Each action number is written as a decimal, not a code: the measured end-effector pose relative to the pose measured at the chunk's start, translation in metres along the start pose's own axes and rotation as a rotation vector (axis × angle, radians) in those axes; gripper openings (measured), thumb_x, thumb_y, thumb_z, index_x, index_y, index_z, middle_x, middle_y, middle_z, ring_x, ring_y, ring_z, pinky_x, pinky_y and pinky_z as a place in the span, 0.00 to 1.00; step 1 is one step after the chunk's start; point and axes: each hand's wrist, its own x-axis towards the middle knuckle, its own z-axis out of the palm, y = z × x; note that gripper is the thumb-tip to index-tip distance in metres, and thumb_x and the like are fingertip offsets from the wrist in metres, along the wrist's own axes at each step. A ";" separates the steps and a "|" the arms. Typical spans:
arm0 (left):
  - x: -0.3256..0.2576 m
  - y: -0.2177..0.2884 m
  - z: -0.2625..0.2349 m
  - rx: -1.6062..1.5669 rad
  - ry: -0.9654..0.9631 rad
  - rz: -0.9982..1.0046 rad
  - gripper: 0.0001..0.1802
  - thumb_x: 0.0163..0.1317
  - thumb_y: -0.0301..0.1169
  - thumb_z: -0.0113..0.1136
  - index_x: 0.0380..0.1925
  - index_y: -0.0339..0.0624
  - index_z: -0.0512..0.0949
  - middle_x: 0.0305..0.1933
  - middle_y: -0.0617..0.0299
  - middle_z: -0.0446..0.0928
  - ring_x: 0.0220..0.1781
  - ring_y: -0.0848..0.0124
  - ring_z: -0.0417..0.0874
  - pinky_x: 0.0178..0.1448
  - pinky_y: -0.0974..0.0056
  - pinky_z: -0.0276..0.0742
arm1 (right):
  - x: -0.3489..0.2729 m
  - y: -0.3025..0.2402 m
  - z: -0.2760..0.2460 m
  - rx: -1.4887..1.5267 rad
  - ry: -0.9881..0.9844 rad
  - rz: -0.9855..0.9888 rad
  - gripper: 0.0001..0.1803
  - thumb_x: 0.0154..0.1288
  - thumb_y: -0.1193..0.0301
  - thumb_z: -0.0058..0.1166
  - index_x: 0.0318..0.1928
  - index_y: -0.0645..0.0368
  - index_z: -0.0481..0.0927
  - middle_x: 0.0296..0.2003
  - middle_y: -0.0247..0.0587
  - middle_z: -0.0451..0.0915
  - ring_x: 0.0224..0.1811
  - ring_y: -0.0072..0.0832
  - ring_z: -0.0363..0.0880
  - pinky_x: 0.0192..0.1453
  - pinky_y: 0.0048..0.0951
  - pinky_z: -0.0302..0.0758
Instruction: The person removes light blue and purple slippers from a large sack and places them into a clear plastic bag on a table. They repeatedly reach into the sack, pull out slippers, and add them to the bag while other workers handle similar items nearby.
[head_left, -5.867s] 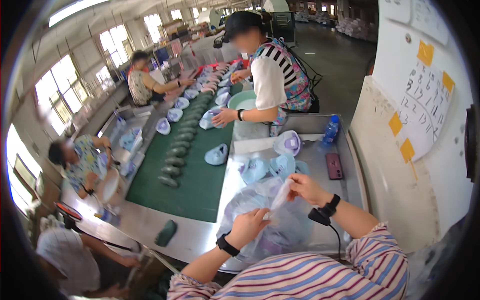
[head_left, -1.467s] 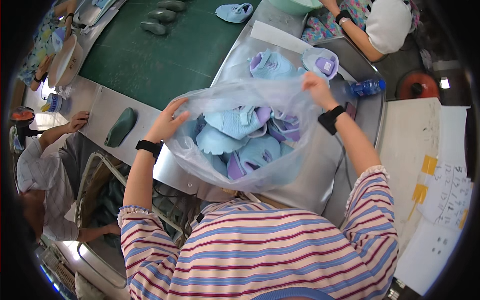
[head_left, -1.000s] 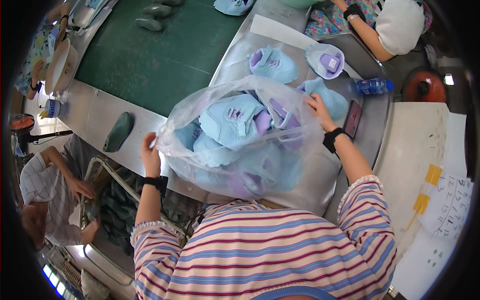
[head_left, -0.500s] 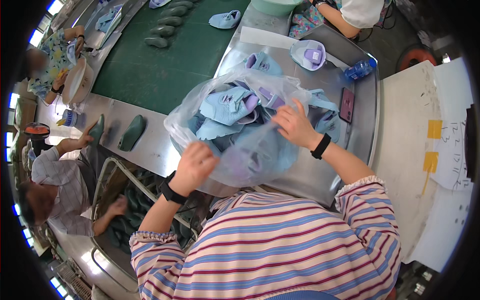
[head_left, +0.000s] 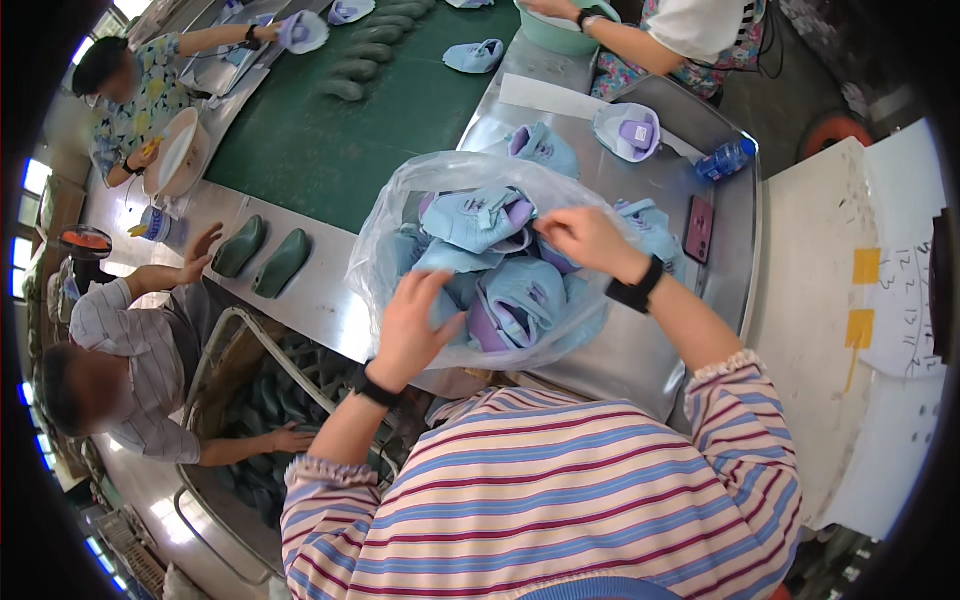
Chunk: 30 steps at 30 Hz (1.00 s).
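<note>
Left hand [head_left: 415,318] spread flat against clear plastic bag [head_left: 400,205] of pale shoe uppers [head_left: 478,215]; right hand [head_left: 585,238] pinches film. Load likely light, floppy, slippery; best gathered at mouth.

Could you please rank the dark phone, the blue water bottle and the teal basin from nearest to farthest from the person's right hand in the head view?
From the right hand:
1. Dark phone, just right of it on the metal table.
2. Blue water bottle, farther up and right.
3. Teal basin, at the top edge, by a co-worker's hands.

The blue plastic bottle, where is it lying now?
In the head view, the blue plastic bottle lies on the metal table at the upper right, beyond the dark phone.
</note>
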 end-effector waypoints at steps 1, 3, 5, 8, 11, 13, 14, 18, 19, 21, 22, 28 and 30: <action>0.022 0.015 0.002 0.191 0.083 0.206 0.33 0.40 0.25 0.68 0.51 0.38 0.68 0.52 0.49 0.70 0.57 0.55 0.70 0.56 0.59 0.69 | 0.015 0.002 0.013 -0.094 0.060 -0.132 0.14 0.53 0.76 0.45 0.42 0.62 0.77 0.37 0.49 0.80 0.40 0.43 0.78 0.43 0.34 0.74; 0.060 -0.002 0.018 0.434 0.031 0.298 0.39 0.38 0.25 0.68 0.55 0.39 0.65 0.60 0.48 0.63 0.62 0.48 0.61 0.60 0.55 0.65 | 0.047 0.040 0.042 -0.291 0.109 -0.231 0.21 0.54 0.75 0.45 0.51 0.62 0.73 0.46 0.54 0.76 0.45 0.42 0.76 0.46 0.34 0.74; 0.090 -0.065 0.042 0.376 -0.123 0.213 0.37 0.38 0.25 0.68 0.54 0.42 0.67 0.59 0.52 0.66 0.62 0.51 0.64 0.60 0.57 0.67 | 0.083 0.065 0.056 -0.310 -0.111 -0.075 0.23 0.55 0.74 0.44 0.54 0.64 0.71 0.48 0.53 0.75 0.46 0.39 0.76 0.45 0.33 0.74; 0.114 -0.075 0.041 0.385 -0.075 0.181 0.24 0.39 0.22 0.63 0.42 0.46 0.76 0.48 0.60 0.75 0.56 0.59 0.70 0.53 0.60 0.72 | 0.096 0.068 0.041 0.247 -0.356 0.252 0.25 0.57 0.73 0.44 0.58 0.63 0.67 0.54 0.49 0.72 0.56 0.37 0.71 0.55 0.32 0.70; 0.117 -0.083 0.030 0.292 -0.050 0.264 0.15 0.36 0.20 0.59 0.30 0.44 0.80 0.35 0.64 0.79 0.47 0.61 0.77 0.46 0.61 0.75 | 0.081 0.046 0.007 0.471 -0.388 0.388 0.21 0.64 0.66 0.43 0.55 0.62 0.70 0.46 0.40 0.77 0.33 0.23 0.71 0.35 0.24 0.74; 0.109 -0.068 0.003 0.175 -0.062 0.327 0.14 0.36 0.20 0.59 0.29 0.44 0.79 0.35 0.64 0.80 0.46 0.61 0.78 0.45 0.61 0.76 | 0.067 0.043 -0.014 0.459 -0.316 0.381 0.22 0.66 0.62 0.44 0.57 0.59 0.69 0.46 0.36 0.77 0.35 0.20 0.71 0.38 0.23 0.73; 0.104 -0.048 -0.017 0.139 0.007 0.474 0.14 0.37 0.21 0.58 0.29 0.44 0.79 0.37 0.65 0.80 0.48 0.61 0.78 0.46 0.61 0.76 | 0.059 0.039 -0.022 0.475 -0.247 0.347 0.23 0.66 0.60 0.44 0.58 0.59 0.68 0.47 0.38 0.77 0.40 0.22 0.72 0.43 0.25 0.72; 0.088 0.009 -0.061 0.167 0.130 0.781 0.13 0.38 0.20 0.58 0.28 0.46 0.79 0.41 0.67 0.79 0.55 0.61 0.75 0.52 0.57 0.73 | 0.027 0.001 -0.037 0.672 -0.204 0.202 0.31 0.62 0.57 0.52 0.61 0.58 0.63 0.52 0.41 0.73 0.52 0.25 0.71 0.54 0.31 0.68; 0.092 0.017 -0.063 0.189 0.174 0.848 0.14 0.36 0.19 0.58 0.27 0.46 0.79 0.42 0.68 0.79 0.55 0.61 0.75 0.53 0.56 0.72 | 0.023 -0.008 -0.029 0.673 -0.180 0.125 0.33 0.60 0.57 0.55 0.61 0.58 0.62 0.52 0.41 0.73 0.52 0.25 0.71 0.52 0.31 0.69; 0.095 0.020 -0.057 0.064 0.341 0.776 0.21 0.43 0.18 0.60 0.41 0.46 0.75 0.55 0.60 0.70 0.59 0.57 0.70 0.58 0.53 0.68 | 0.019 -0.033 0.002 0.676 -0.134 -0.056 0.37 0.56 0.57 0.60 0.62 0.56 0.60 0.50 0.40 0.73 0.52 0.26 0.71 0.49 0.31 0.72; 0.092 0.030 -0.046 -0.026 0.533 0.622 0.23 0.45 0.19 0.60 0.45 0.45 0.73 0.59 0.57 0.65 0.60 0.56 0.69 0.59 0.53 0.67 | 0.016 -0.040 0.010 0.789 -0.111 0.070 0.37 0.55 0.59 0.61 0.61 0.56 0.60 0.50 0.41 0.72 0.51 0.26 0.72 0.46 0.32 0.74; 0.046 -0.021 -0.011 -0.705 0.038 0.055 0.39 0.53 0.30 0.65 0.62 0.36 0.57 0.63 0.53 0.61 0.64 0.62 0.63 0.66 0.59 0.58 | 0.001 -0.052 0.033 1.151 0.051 0.379 0.30 0.57 0.64 0.59 0.58 0.58 0.63 0.48 0.40 0.68 0.48 0.29 0.73 0.35 0.31 0.79; 0.039 0.005 -0.018 -2.068 -0.196 -0.240 0.41 0.51 0.32 0.67 0.63 0.37 0.57 0.61 0.54 0.64 0.64 0.64 0.63 0.66 0.60 0.59 | -0.003 -0.047 0.038 1.040 0.076 0.430 0.31 0.58 0.65 0.58 0.60 0.58 0.63 0.49 0.40 0.67 0.50 0.30 0.71 0.43 0.31 0.77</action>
